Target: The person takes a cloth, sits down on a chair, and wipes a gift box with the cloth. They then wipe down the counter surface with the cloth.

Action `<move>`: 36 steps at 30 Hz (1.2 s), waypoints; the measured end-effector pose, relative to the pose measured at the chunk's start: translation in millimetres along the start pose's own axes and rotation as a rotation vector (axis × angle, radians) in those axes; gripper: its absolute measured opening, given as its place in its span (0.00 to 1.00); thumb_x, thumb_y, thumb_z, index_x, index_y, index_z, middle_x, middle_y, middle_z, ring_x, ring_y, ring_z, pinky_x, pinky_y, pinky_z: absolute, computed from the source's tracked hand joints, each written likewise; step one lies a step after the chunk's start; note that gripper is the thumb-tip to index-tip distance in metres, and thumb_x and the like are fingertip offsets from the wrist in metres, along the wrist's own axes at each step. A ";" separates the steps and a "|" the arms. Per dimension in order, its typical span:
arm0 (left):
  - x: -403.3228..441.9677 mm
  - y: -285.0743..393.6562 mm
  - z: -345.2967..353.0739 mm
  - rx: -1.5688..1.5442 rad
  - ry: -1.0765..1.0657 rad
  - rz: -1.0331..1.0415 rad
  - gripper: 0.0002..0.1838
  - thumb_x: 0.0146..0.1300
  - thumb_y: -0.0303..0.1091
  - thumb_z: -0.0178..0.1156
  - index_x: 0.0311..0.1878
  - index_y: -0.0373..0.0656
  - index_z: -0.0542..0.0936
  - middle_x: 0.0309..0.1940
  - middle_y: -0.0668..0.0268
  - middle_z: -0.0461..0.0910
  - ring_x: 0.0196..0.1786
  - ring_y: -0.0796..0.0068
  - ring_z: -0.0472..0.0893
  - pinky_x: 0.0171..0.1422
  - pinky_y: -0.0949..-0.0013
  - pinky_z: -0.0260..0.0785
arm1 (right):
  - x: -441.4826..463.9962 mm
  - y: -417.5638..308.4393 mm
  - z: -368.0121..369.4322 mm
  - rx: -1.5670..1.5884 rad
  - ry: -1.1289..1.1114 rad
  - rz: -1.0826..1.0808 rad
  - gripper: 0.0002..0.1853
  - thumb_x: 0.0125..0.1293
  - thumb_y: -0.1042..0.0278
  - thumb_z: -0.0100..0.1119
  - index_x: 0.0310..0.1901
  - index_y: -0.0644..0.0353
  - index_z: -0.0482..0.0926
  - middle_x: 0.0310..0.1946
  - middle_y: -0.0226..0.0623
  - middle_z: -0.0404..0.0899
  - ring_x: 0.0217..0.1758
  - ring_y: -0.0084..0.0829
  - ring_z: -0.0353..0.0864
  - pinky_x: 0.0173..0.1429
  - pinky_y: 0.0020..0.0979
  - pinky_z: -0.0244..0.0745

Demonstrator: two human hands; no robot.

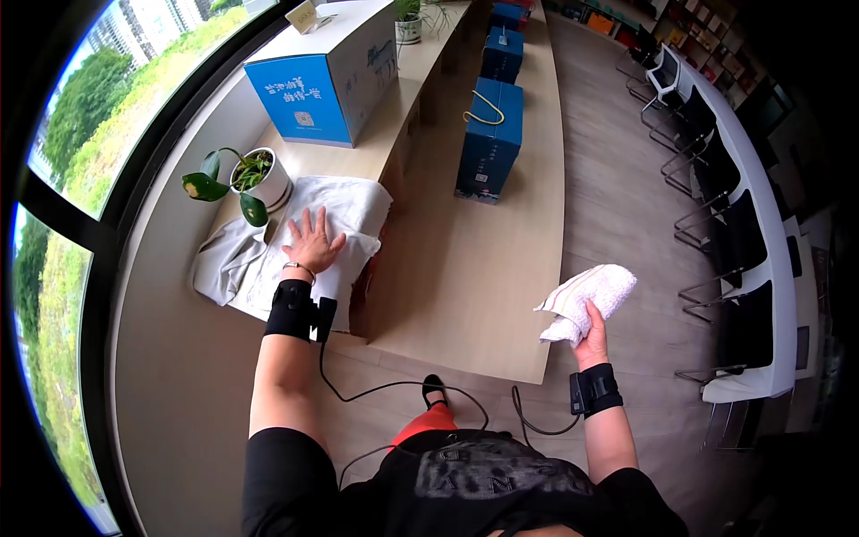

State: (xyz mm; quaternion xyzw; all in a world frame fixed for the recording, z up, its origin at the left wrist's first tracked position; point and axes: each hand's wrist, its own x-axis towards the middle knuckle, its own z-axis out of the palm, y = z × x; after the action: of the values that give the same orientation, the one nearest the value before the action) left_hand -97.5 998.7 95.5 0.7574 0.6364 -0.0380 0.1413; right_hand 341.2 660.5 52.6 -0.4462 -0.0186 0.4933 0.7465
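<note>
White cloth (347,199) is pressed by the spread left grip (311,246), towel (596,292) clamped in the right grip (591,340); the pot (269,190) could be toppled if cloth is dragged.

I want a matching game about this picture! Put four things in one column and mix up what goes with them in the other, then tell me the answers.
Things:
1. left hand
2. right hand
3. plant pot
4. yellow handle

Matches:
A. on top of a blue box
B. holding a striped towel
C. white and round
D. fingers spread on a white cloth

Right pairs: 1-D, 2-B, 3-C, 4-A
</note>
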 end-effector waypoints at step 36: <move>-517.9 668.5 232.9 -1.114 -1.767 0.640 0.37 0.61 0.45 0.66 0.68 0.41 0.60 0.60 0.61 0.71 0.62 0.65 0.72 0.67 0.56 0.65 | -291.4 -235.4 -364.8 -0.938 0.153 -0.536 0.48 0.56 0.62 0.66 0.72 0.64 0.46 0.66 0.52 0.63 0.69 0.42 0.66 0.67 0.38 0.66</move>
State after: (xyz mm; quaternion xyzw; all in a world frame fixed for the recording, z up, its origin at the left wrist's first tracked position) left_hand 485.6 343.6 106.2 0.4229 0.0118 -0.2364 0.8747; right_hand 531.9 177.6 114.6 -0.7455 -0.2954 0.1908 0.5661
